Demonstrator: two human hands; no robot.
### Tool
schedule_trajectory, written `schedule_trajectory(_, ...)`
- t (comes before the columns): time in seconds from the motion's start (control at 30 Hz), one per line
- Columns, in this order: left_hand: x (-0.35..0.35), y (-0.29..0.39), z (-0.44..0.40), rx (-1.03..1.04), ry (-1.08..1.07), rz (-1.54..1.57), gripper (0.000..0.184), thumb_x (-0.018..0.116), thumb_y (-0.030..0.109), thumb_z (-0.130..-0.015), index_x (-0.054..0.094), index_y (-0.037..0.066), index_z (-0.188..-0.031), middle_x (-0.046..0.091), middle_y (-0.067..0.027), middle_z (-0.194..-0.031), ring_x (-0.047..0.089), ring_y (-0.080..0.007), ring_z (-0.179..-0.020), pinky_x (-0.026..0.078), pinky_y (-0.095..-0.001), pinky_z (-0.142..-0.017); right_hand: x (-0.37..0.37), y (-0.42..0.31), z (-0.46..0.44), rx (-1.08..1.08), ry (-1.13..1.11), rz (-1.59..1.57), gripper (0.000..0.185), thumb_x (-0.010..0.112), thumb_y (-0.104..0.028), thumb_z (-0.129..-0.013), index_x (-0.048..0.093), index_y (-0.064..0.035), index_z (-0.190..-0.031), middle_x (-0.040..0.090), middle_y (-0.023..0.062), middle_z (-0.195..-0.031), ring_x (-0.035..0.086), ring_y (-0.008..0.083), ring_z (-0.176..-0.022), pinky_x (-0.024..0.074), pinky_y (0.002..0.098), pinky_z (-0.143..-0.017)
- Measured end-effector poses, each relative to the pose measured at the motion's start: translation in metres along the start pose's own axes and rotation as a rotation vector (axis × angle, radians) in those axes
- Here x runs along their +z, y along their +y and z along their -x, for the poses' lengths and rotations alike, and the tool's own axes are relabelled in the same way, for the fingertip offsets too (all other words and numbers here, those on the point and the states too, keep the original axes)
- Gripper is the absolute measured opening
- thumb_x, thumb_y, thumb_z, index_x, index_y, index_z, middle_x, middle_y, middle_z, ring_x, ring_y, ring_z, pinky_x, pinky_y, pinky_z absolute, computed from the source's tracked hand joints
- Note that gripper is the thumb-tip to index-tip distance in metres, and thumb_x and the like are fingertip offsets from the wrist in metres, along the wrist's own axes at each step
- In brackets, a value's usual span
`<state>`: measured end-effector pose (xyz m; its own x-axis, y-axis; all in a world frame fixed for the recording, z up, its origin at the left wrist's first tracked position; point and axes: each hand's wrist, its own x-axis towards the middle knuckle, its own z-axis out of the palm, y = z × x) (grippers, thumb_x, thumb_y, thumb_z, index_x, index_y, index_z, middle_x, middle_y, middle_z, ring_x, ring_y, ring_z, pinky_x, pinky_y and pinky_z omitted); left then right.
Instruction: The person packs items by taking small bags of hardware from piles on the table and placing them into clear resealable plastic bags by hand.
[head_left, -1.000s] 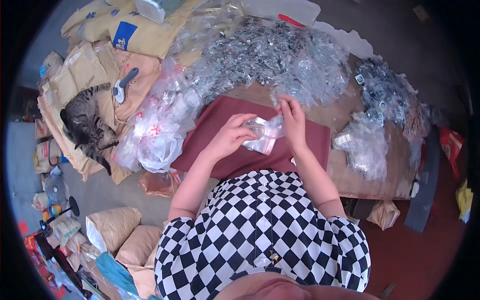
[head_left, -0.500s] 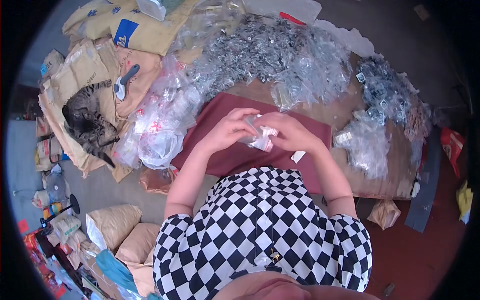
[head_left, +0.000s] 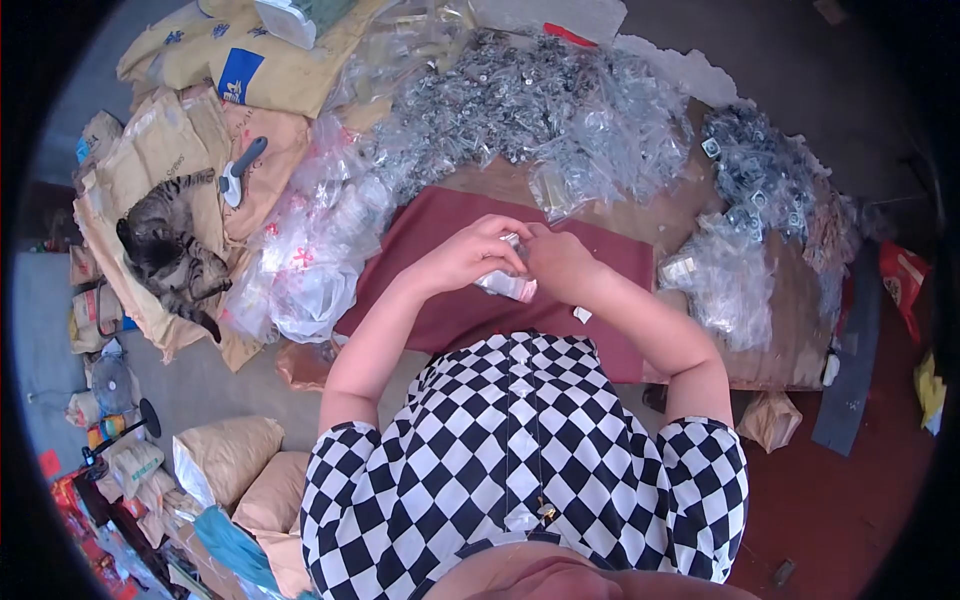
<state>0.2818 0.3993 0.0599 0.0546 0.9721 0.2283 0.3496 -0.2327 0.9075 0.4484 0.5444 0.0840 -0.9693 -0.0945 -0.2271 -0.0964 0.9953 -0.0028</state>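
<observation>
Above a maroon cloth, my left hand is closed on a small clear plastic packet with whitish and pink parts. My right hand meets it from the other side, its fingers pinched at the packet's upper edge and partly hidden behind the back of the hand. The fingertips of both hands almost touch. A small white scrap lies on the cloth below my right hand.
Beyond the cloth spreads a large heap of small clear packets. More packets and a clear bag lie right. Plastic bags are left, beside a tabby cat on paper sacks and a grey-handled tool.
My right hand came down from above the packet and closed in beside my left hand. The packet is now more covered by fingers. The white scrap has come into fuller view.
</observation>
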Motion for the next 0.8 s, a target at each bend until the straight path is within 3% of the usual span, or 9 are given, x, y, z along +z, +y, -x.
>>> schedule_trajectory(0.2,-0.016,-0.007,-0.017,-0.076,0.177,-0.005,0.012,0.070,0.004,-0.085,0.075,0.009,-0.095,0.061,-0.0078,-0.126,0.053,-0.0282,-0.126,0.042,-0.0395,-0.105,-0.033,0.031,0.020,0.131,0.392,-0.351,0.013,0.069,-0.019,-0.084,0.063,-0.0076,-0.082,0.062,0.0079,-0.092,0.066,0.0275,-0.089,0.0545,0.0426,-0.067)
schedule_trajectory(0.27,-0.016,-0.009,-0.030,0.109,0.356,-0.445,0.016,0.071,0.006,-0.085,0.075,0.009,-0.100,0.060,-0.0093,-0.128,0.051,-0.0304,-0.128,0.040,-0.0403,-0.107,-0.030,0.040,0.028,0.145,0.430,-0.300,0.013,0.070,-0.023,-0.084,0.067,-0.0102,-0.085,0.064,0.0051,-0.085,0.065,0.0284,-0.087,0.0532,0.0418,-0.068)
schedule_trajectory(0.33,-0.013,-0.006,-0.035,-0.009,0.526,-0.498,0.028,0.070,0.009,-0.086,0.071,0.014,-0.113,0.055,-0.0109,-0.134,0.051,-0.0352,-0.126,0.043,-0.0440,-0.106,-0.033,0.053,0.040,0.210,0.536,-0.327,0.014,0.071,-0.024,-0.084,0.068,-0.0109,-0.086,0.066,0.0038,-0.084,0.066,0.0286,-0.086,0.0529,0.0412,-0.068)
schedule_trajectory(0.4,-0.001,-0.020,-0.028,-0.139,0.580,-0.513,0.027,0.069,0.008,-0.086,0.069,0.011,-0.113,0.058,-0.0122,-0.127,0.053,-0.0358,-0.121,0.045,-0.0435,-0.102,-0.028,0.070,0.058,0.287,0.641,-0.356,0.015,0.071,-0.026,-0.084,0.070,-0.0116,-0.088,0.068,0.0025,-0.083,0.066,0.0288,-0.085,0.0526,0.0406,-0.068)
schedule_trajectory(0.47,0.012,-0.054,-0.008,-0.196,0.317,-0.499,0.025,0.068,0.010,-0.087,0.068,0.008,-0.112,0.062,-0.0145,-0.122,0.056,-0.0356,-0.118,0.047,-0.0430,-0.099,-0.013,0.097,0.086,0.348,0.433,-0.397,0.018,0.073,-0.028,-0.084,0.073,-0.0118,-0.091,0.072,0.0028,-0.085,0.065,0.0292,-0.084,0.0522,0.0401,-0.068)
schedule_trajectory(0.6,0.060,-0.075,0.024,-0.291,0.074,-0.540,0.032,0.070,0.010,-0.084,0.066,0.005,-0.115,0.063,-0.0138,-0.115,0.057,-0.0362,-0.111,0.048,-0.0438,-0.097,-0.028,0.126,0.141,0.561,0.667,-0.553,0.014,0.075,-0.018,-0.084,0.077,-0.0079,-0.093,0.073,0.0067,-0.089,0.065,0.0269,-0.084,0.0516,0.0385,-0.071)
schedule_trajectory(0.67,0.077,-0.074,0.029,-0.292,-0.029,-0.544,0.053,0.077,0.012,-0.077,0.060,0.006,-0.127,0.060,-0.0135,-0.118,0.056,-0.0348,-0.113,0.048,-0.0440,-0.097,-0.018,0.144,0.170,0.635,0.733,-0.499,0.013,0.075,-0.016,-0.084,0.076,-0.0063,-0.093,0.073,0.0081,-0.089,0.065,0.0255,-0.083,0.0512,0.0369,-0.070)
schedule_trajectory(0.77,0.099,-0.086,0.039,-0.239,-0.072,-0.625,0.063,0.079,0.015,-0.075,0.056,0.004,-0.132,0.058,-0.0135,-0.122,0.055,-0.0331,-0.115,0.047,-0.0436,-0.099,0.040,0.182,0.219,0.823,0.950,-0.492,0.015,0.076,-0.016,-0.084,0.076,-0.0036,-0.092,0.074,0.0097,-0.090,0.065,0.0226,-0.081,0.0505,0.0351,-0.070)
schedule_trajectory(0.8,0.106,-0.094,0.044,-0.214,-0.079,-0.680,0.065,0.078,0.015,-0.076,0.053,0.004,-0.135,0.057,-0.0131,-0.123,0.055,-0.0327,-0.116,0.047,-0.0437,-0.099,0.068,0.195,0.240,1.034,0.828,-0.630,0.015,0.077,-0.016,-0.083,0.076,-0.0034,-0.091,0.074,0.0103,-0.091,0.066,0.0224,-0.081,0.0513,0.0355,-0.071)
